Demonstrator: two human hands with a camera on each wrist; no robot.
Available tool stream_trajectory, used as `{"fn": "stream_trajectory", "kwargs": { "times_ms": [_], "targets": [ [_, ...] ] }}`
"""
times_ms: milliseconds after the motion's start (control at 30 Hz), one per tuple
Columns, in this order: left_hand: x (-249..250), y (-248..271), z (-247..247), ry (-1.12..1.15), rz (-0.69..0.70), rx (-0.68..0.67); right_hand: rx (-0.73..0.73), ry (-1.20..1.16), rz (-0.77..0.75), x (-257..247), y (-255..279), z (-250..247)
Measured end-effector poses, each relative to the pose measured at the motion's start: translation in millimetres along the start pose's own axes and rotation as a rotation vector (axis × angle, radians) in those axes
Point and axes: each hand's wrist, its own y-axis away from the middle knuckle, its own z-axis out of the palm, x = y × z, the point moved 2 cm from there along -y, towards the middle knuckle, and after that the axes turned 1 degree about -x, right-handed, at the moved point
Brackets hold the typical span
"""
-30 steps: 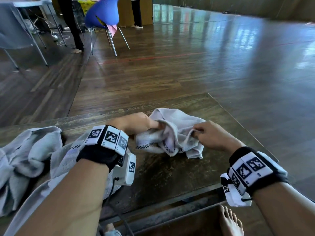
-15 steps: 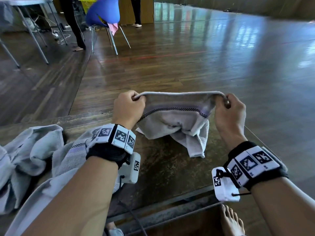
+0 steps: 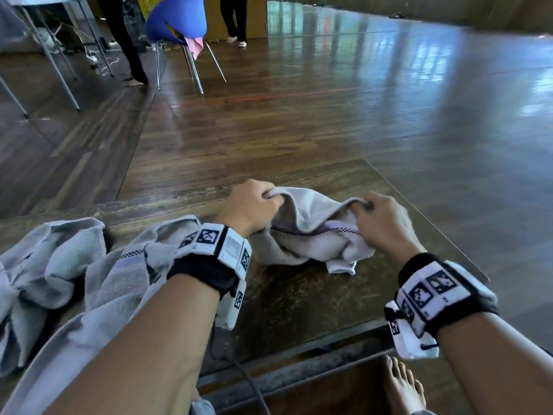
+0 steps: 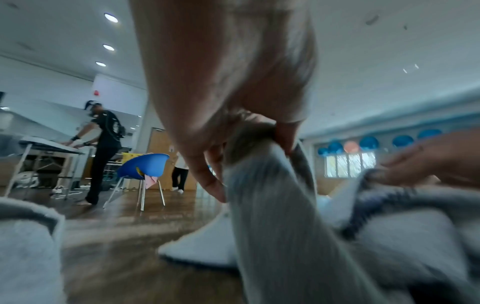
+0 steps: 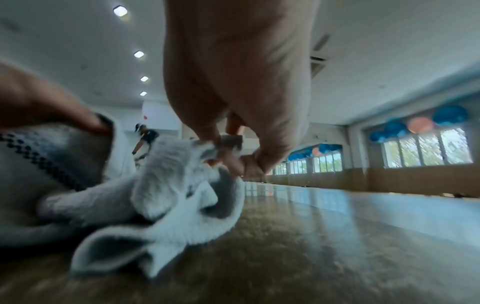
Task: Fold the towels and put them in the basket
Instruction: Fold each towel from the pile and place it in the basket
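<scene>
Dark scuffed wood forms the table [image 3: 299, 301] we see from the head view; on it, our left hand [image 3: 250, 205] and right hand [image 3: 381, 218] each pinch an edge of the pale terry towel [image 3: 311, 235], its bulk crumpled on the wood; more grey towels [image 3: 59, 265] lie left, cut off; from the left wrist, fingers [image 4: 207, 179] clamp blurred cloth; from the right wrist, fingertips [image 5: 233, 162] nip a fuzzy corner.

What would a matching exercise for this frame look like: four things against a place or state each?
Things:
1. held towel
2. crumpled towels
3. blue chair
4. bare foot

Places or states:
A. out on the floor, pink cloth hanging from it
B. below the table's near edge
C. pinched at its top edge by both hands
D. heaped on the table, left side

Pairs: 1-C, 2-D, 3-A, 4-B
</scene>
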Motion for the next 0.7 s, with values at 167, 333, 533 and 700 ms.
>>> {"fn": "stream_trajectory", "kwargs": {
  "times_ms": [167, 333, 533, 700],
  "targets": [
    [-11.3, 3.2, 50.0, 0.031, 0.034, -0.385, -0.244, -0.038, -0.112, -9.6, 12.6, 21.5],
    [-9.2, 2.6, 48.6, -0.025, 0.09, -0.483, -0.369, 0.032, -0.177, -11.0, 13.4, 27.4],
    [-1.1, -12.7, 6.7, 0.04, 0.069, -0.301, -0.415, 0.04, -0.405, -61.5, -26.2, 2.5],
    [11.0, -56.1, -61.1, -0.011, 0.09, 0.26, 0.021, -0.059, -0.524, -129.9, -96.9, -29.1]
  ]
}}
